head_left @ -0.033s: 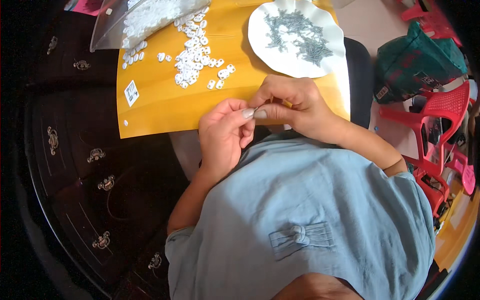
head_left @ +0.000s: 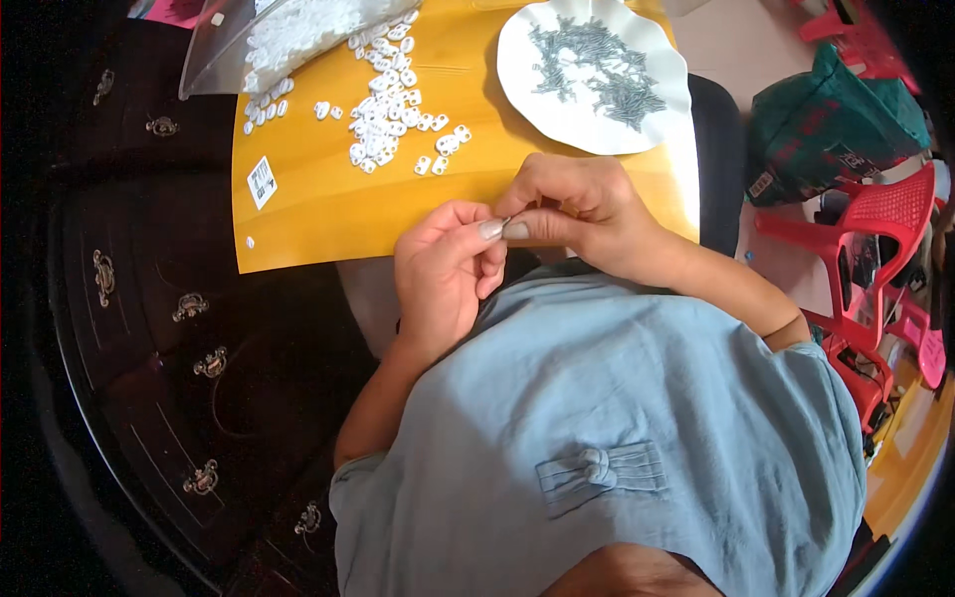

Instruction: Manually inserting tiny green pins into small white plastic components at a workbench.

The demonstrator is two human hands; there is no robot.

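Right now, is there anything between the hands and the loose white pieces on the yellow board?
Nothing visible. Both hands, left hand and right hand, pinch something tiny together; bare yellow board separates them from the white pieces.

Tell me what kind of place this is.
Likely a home set up for small assembly piecework: a yellow board on the lap, small white plastic pieces, a white plate of screws, red plastic chairs.

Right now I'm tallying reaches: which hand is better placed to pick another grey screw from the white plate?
Probably the right hand: it sits just below the white plate of grey screws, while the left hand lies further away.
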